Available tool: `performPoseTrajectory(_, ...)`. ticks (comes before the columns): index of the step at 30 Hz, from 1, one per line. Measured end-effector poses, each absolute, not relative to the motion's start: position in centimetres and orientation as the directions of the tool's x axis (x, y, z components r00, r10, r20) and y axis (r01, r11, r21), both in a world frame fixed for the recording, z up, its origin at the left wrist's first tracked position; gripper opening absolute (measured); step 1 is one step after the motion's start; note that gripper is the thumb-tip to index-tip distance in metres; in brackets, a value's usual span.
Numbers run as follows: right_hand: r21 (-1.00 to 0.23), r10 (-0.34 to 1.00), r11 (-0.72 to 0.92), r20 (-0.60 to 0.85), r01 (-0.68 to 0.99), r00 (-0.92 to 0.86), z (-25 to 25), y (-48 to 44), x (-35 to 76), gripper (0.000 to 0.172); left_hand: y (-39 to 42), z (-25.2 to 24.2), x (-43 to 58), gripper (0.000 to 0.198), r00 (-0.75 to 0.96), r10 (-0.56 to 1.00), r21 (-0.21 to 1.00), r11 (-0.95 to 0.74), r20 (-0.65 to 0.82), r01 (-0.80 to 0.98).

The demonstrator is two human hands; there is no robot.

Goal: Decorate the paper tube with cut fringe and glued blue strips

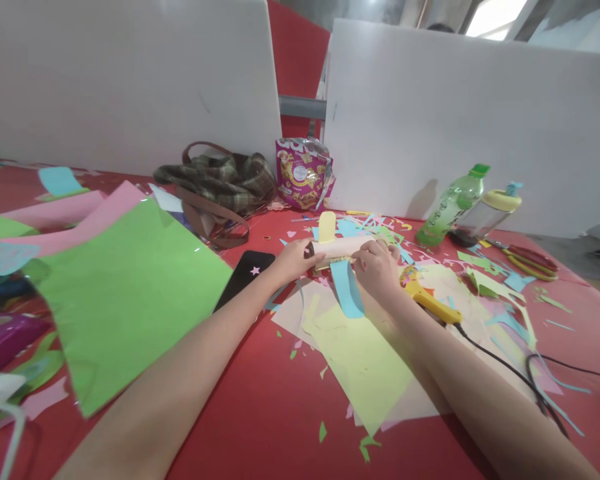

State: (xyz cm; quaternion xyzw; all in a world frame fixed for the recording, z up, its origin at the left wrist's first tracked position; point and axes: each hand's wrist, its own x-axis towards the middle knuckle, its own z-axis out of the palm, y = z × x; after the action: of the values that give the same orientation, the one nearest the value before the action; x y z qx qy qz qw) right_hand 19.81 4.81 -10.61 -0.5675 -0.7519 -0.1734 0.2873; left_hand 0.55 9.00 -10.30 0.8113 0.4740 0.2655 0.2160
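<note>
Between my two hands lies a pale paper tube point(343, 249), held sideways just above the paper-strewn table. A yellow rounded tab point(327, 227) stands up behind it, and a blue paper strip point(347, 290) hangs down from its front. My left hand point(299, 260) grips the tube's left end, fingers closed on it. At the right end, my right hand point(377, 265) has its fingers bent and pressed on the tube near the top of the blue strip. Its fingertips are partly hidden. A yellow hot glue gun point(433, 303) lies beside my right wrist.
Light yellow sheets point(363, 367) and paper scraps cover the red table point(250, 407). A black phone point(244, 275) and green sheet point(140, 307) lie left. Behind are a plaid bag point(225, 180) and snack bag point(304, 175); right, a green bottle point(453, 207), a jar point(487, 217) and scissors point(530, 260).
</note>
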Motion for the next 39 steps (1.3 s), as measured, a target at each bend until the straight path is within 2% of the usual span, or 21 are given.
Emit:
performPoseTrajectory(6,-0.063,0.769,0.270,0.615,0.961,-0.176,-10.6,4.8,19.7,0.019,8.8,-10.1,0.6,0.044,0.403,0.889,0.599,-0.447,0.216,0.664)
performPoseTrajectory(13,-0.063,0.806,0.176,0.583,0.982,-0.107,-8.1,4.4,20.7,0.015,8.7,-10.1,0.8,0.042,0.394,0.894,0.578,-0.440,0.212,0.687)
performPoseTrajectory(22,0.028,0.914,0.071,0.399,0.997,-0.076,-6.1,1.0,24.7,0.015,8.1,-9.6,1.1,0.049,0.430,0.879,0.532,-0.470,0.206,0.704)
performPoseTrajectory(27,0.156,0.966,0.025,0.251,0.987,-0.064,-7.4,-3.1,27.8,0.003,7.5,-8.8,1.1,0.047,0.522,0.829,0.493,-0.547,0.202,0.677)
performPoseTrajectory(31,0.198,0.983,0.019,0.174,0.980,-0.055,-8.8,-5.8,29.4,0.008,7.2,-8.5,1.3,0.042,0.592,0.772,0.446,-0.625,0.232,0.640)
performPoseTrajectory(35,0.159,0.991,0.062,0.108,0.985,-0.080,-9.9,-6.4,30.1,0.009,7.3,-8.4,1.5,0.044,0.614,0.739,0.399,-0.670,0.278,0.626)
performPoseTrajectory(39,0.108,0.988,0.056,0.136,0.993,-0.071,-10.8,-5.6,30.7,0.012,7.6,-8.2,1.1,0.045,0.577,0.753,0.365,-0.658,0.317,0.659)
